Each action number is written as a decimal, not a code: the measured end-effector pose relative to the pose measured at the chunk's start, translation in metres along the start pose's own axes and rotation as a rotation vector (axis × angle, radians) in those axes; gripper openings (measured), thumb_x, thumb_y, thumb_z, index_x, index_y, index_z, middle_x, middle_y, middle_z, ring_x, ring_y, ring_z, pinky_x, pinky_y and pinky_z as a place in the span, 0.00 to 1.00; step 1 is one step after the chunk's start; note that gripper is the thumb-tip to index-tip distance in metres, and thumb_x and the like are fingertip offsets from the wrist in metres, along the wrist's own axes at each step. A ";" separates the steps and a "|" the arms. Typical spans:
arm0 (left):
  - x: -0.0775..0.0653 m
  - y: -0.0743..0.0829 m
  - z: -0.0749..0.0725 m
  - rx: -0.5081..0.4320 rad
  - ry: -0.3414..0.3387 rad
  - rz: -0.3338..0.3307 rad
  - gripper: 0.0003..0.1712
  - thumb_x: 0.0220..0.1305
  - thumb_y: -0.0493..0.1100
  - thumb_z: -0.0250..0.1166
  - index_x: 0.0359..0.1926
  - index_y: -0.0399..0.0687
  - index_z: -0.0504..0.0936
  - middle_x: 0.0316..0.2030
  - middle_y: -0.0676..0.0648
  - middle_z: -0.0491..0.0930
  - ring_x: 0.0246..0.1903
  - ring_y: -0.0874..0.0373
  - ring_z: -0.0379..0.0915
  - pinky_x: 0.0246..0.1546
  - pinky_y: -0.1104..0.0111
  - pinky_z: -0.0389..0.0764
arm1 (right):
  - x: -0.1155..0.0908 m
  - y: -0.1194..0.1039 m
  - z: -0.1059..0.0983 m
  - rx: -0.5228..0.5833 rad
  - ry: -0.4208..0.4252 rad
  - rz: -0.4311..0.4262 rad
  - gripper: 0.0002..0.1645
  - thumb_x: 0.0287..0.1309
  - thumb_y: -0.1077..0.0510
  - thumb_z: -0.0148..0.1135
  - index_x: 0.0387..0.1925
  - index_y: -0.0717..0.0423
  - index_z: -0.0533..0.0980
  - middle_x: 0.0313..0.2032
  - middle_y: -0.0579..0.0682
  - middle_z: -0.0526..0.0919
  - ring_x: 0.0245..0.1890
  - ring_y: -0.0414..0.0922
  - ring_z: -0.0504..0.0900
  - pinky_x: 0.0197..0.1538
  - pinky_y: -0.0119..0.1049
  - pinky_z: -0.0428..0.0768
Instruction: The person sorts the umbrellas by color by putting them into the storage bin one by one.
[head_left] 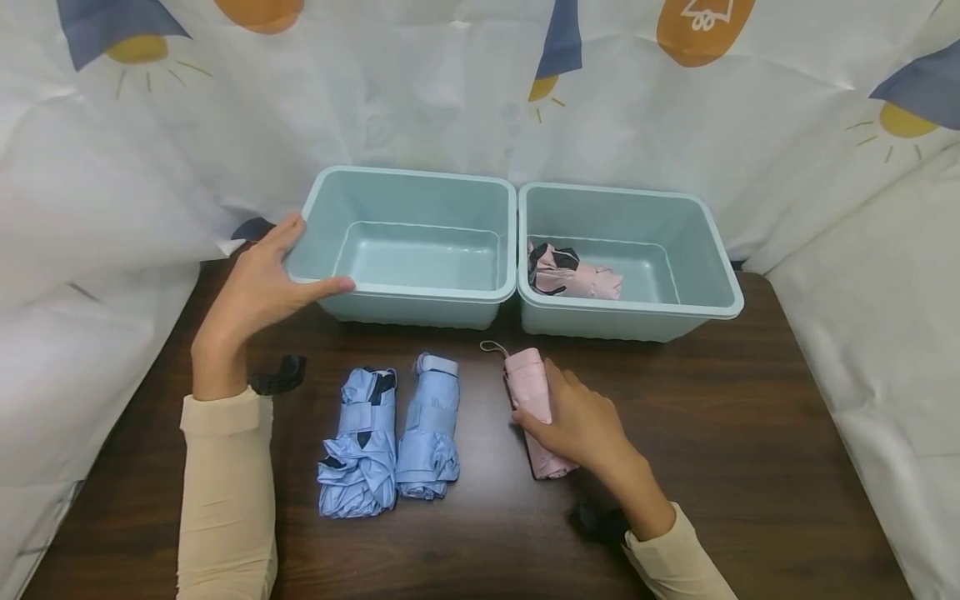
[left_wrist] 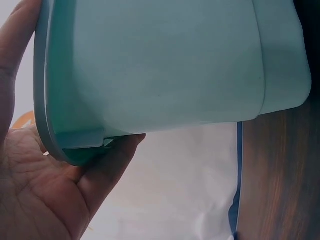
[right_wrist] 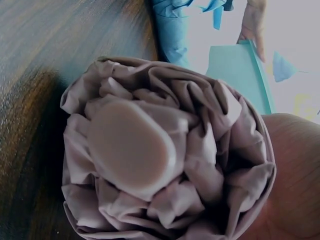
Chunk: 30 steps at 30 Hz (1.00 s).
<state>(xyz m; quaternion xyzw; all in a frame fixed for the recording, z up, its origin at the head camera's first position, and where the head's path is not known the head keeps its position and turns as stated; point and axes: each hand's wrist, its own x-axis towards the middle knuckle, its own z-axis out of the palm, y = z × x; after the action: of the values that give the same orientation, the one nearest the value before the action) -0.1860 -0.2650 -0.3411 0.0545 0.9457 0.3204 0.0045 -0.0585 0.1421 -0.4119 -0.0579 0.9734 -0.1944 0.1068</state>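
Note:
My right hand [head_left: 585, 425] grips a folded pink umbrella [head_left: 528, 387] with a wrist loop, just above or on the table; I cannot tell which. The right wrist view shows the umbrella's gathered cloth and pale end cap [right_wrist: 131, 145] up close. At the front left corner of the left light-blue plastic bin [head_left: 427, 293], my left hand [head_left: 258, 279] holds the rim, its thumb along the front edge and its fingers at the side. Inside the right bin [head_left: 630, 312] lies another pink umbrella [head_left: 581, 279] with black parts. Two folded blue umbrellas [head_left: 363, 450] [head_left: 431, 429] lie side by side between my hands.
Both bins stand side by side at the back of the dark wooden table [head_left: 712, 433]. Behind them hangs a white patterned curtain [head_left: 420, 92], which also runs along both sides. Black straps [head_left: 281, 375] show at the wrists.

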 end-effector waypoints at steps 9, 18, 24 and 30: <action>0.001 -0.001 0.002 -0.007 0.003 0.004 0.67 0.57 0.69 0.76 0.86 0.62 0.44 0.85 0.43 0.51 0.66 0.32 0.63 0.57 0.31 0.72 | -0.001 0.000 -0.002 0.004 -0.007 -0.015 0.56 0.62 0.36 0.71 0.79 0.63 0.62 0.66 0.68 0.80 0.54 0.63 0.87 0.53 0.65 0.84; 0.002 -0.001 0.003 -0.004 0.002 0.005 0.68 0.57 0.69 0.76 0.86 0.62 0.45 0.86 0.44 0.49 0.68 0.32 0.61 0.60 0.29 0.70 | -0.003 0.001 -0.004 0.002 -0.021 0.008 0.42 0.55 0.44 0.74 0.63 0.66 0.74 0.46 0.58 0.84 0.33 0.50 0.81 0.36 0.48 0.81; 0.003 -0.001 0.003 0.005 0.005 0.004 0.68 0.57 0.68 0.77 0.86 0.59 0.46 0.86 0.44 0.49 0.69 0.32 0.61 0.60 0.29 0.71 | -0.005 -0.001 -0.003 -0.045 -0.030 0.008 0.43 0.56 0.40 0.74 0.64 0.64 0.75 0.45 0.57 0.85 0.33 0.49 0.81 0.35 0.46 0.78; 0.004 -0.002 0.002 0.008 -0.002 -0.001 0.68 0.57 0.68 0.77 0.86 0.58 0.46 0.86 0.43 0.49 0.70 0.31 0.60 0.61 0.29 0.70 | -0.005 -0.002 -0.004 -0.051 -0.016 -0.004 0.43 0.58 0.37 0.76 0.64 0.61 0.77 0.47 0.57 0.87 0.33 0.48 0.81 0.33 0.43 0.76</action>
<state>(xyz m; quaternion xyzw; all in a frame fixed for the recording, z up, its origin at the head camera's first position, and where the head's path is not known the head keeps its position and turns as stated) -0.1898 -0.2645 -0.3438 0.0544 0.9470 0.3166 0.0053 -0.0543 0.1428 -0.4063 -0.0642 0.9769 -0.1694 0.1130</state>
